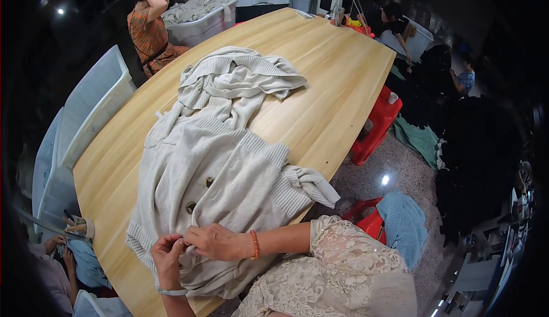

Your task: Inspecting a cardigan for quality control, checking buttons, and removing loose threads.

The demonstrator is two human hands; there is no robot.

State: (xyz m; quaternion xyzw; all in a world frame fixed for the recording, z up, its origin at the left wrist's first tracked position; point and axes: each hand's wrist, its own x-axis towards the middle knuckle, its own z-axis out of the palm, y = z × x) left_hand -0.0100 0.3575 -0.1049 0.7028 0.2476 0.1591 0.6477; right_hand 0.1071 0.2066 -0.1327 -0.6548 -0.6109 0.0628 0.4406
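Note:
A cream knit cardigan (177,151) with ribbed edges lies spread and rumpled on the wooden table in front of me. Two dark buttons show on its front, one (190,207) just above my hands and one (209,182) farther up. At the near part of the button edge, my left hand (166,258) pinches with thumb and fingertips. My right hand (214,241) is closed on the same edge, its fingertips meeting the left ones. Whatever lies between the fingertips is hidden. Beyond the cardigan lies another cream knit piece (240,71), folded and bunched.
The light wooden table (320,117) stretches away from me. White plastic bins (94,111) stand along its left side; a small container (86,227) sits at its left edge. Red stools (377,122) stand right, one under a blue knit (402,220). Dark garments (480,157) are heaped beyond. Other people sit around.

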